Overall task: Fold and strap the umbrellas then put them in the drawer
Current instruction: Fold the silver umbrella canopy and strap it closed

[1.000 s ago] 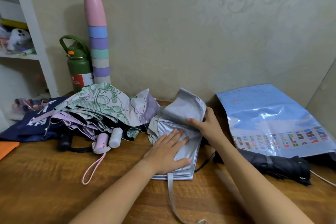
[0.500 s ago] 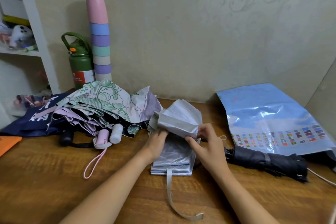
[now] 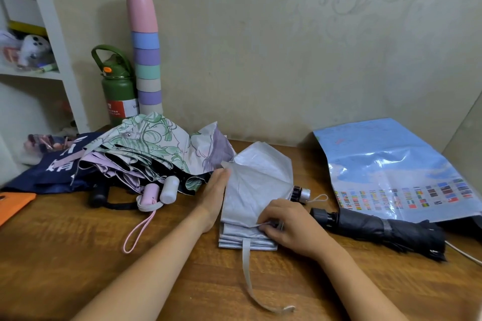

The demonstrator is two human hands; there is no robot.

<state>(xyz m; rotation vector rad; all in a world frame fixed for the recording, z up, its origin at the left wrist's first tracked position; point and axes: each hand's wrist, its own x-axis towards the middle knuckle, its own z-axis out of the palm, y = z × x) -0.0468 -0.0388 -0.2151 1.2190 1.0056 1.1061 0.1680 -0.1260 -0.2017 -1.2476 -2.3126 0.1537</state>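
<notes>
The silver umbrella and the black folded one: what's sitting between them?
In the head view, the silver umbrella's own handle with its wrist loop, then bare wooden table before the black umbrella.

left hand (image 3: 215,194) flat, right hand (image 3: 285,227) curled, pinching

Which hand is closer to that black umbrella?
The right hand. It pinches the silver umbrella just beside the black umbrella; the left hand rests on the silver one's far side.

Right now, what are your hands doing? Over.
Left hand flat against silver umbrella. Right hand pinching its folds. Strap loose. Floral umbrella crowds left.
</notes>
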